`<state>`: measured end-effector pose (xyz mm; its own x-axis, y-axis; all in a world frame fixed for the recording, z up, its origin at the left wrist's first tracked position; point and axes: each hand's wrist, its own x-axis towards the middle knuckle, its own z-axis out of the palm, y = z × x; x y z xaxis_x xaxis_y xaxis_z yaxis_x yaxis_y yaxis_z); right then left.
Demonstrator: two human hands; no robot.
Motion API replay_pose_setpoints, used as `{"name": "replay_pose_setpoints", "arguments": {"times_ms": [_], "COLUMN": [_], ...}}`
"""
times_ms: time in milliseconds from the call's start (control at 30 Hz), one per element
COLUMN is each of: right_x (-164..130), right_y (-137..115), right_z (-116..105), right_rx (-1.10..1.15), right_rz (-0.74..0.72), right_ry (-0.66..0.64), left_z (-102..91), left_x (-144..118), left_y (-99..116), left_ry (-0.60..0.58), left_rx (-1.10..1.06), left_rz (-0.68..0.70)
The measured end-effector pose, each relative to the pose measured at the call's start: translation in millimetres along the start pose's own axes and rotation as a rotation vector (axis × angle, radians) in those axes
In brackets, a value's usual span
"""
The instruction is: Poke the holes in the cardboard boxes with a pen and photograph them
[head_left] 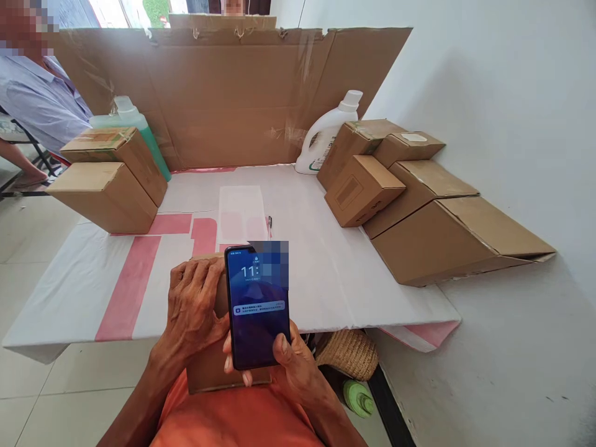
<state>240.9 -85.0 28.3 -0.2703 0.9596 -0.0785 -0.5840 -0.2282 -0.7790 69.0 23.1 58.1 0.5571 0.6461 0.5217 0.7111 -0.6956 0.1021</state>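
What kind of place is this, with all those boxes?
Probably a small, makeshift packing station in a room. Sealed cardboard boxes are stacked on a covered table, a flattened cardboard sheet screens the back, and detergent bottles stand nearby.

My right grip (pixel 291 360) is holding a phone (pixel 257 307) with a glossy glass face, over a matt brown cardboard box (pixel 212 369) my left grip (pixel 195 307) is pressing. Beyond the phone, smooth white paper with pink stripes is covering the desk (pixel 326 273); a shiny white plastic jug (pixel 323 133) is standing farther back.
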Motion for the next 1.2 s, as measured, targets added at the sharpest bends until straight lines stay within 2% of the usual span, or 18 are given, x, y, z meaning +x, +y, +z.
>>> {"name": "replay_pose_setpoints", "arguments": {"times_ms": [133,233,333,433,533,633,700,833,967,1033,1067,1133,1200], "right_x": [-3,-1,11,34,57,68,69,63,56,53,51,45,38], "right_y": [-2,-9,-21,-33,-37,-31,-24,-20,-27,-28,-27,-19,-5], "right_z": [2,2,-11,-49,-99,-138,-153,-158,-147,-137,-133,-124,-118], "right_rx": [-0.030,-0.086,-0.094,-0.156,-0.419,-0.554,-0.628,-0.878,-1.132,-1.234,-1.260,-1.207,-1.005], "right_rz": [-0.010,-0.070,-0.083,-0.124,-0.119,-0.042,0.006,0.092,0.120,0.076,0.037,-0.025,-0.019], "right_ry": [0.035,0.140,0.275,0.538,0.800,0.883,0.908,0.989,1.067,1.041,0.983,0.743,0.428], "left_z": [1.0,1.6,1.7,2.5,4.1,6.0,7.0,8.2,12.1,17.7,21.5,30.9,41.3], "left_x": [-2,-2,-1,0,-1,-2,-2,-1,-2,-4,-5,-9,-20], "left_y": [-3,-4,-4,-4,-5,-5,-6,-7,-15,-24,-30,-45,-61], "left_ry": [-0.001,0.000,-0.001,0.010,0.011,0.008,0.007,0.009,-0.008,-0.015,-0.014,0.001,0.039], "left_rx": [-0.001,0.002,0.019,0.042,0.046,0.049,0.052,0.030,-0.041,-0.120,-0.178,-0.329,-0.525], "left_rz": [-0.025,-0.027,-0.034,-0.049,-0.071,-0.088,-0.087,-0.086,-0.120,-0.181,-0.230,-0.363,-0.539]}}
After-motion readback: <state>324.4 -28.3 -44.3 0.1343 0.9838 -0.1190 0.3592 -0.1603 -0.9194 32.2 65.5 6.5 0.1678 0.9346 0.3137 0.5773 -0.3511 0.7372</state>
